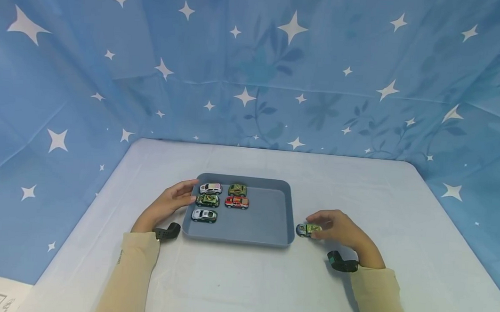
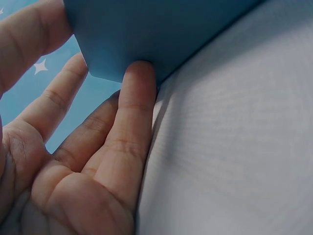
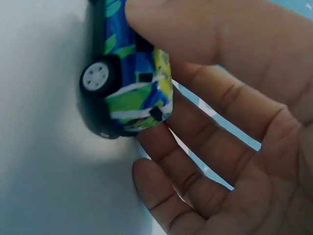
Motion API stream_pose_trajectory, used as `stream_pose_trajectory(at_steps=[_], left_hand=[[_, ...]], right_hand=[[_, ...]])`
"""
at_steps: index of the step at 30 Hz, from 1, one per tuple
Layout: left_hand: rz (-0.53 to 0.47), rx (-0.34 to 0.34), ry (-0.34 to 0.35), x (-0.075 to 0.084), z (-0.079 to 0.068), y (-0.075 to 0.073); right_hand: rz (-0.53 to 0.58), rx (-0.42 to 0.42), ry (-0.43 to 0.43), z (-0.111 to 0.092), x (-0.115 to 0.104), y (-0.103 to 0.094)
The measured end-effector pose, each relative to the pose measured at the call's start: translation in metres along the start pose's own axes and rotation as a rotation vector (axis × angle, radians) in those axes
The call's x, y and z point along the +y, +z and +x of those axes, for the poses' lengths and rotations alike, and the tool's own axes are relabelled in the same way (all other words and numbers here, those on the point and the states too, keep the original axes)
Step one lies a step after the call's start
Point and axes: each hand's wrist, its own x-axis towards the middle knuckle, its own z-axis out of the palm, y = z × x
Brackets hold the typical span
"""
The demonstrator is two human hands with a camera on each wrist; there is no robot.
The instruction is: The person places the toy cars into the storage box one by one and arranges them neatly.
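A blue-grey tray lies on the white-covered table with several toy cars in its left part. Against the tray's left wall rests my left hand; in the left wrist view its fairly straight fingers touch the outer side of the tray. Just off the tray's right edge, my right hand pinches a blue, green and yellow toy car between thumb and fingers. The right wrist view shows one end of this toy car up close, with a white wheel, its far end cut off by the frame.
In the tray are a white car, a green car, a white-and-black car, an olive car and a red car. A blue star-patterned cloth hangs behind the table.
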Motion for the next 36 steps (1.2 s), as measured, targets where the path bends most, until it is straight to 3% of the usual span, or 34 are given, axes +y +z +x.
stream_pose_trajectory(at_steps=[13, 36], left_hand=[[-0.013, -0.001, 0.019, 0.0, -0.001, -0.0007], [0.007, 0.005, -0.009, 0.001, -0.0007, 0.0008]], right_hand=[[-0.053, 0.024, 0.018, -0.0011, -0.002, 0.0008], [-0.117, 0.071, 0.046, -0.0055, -0.009, -0.0041]])
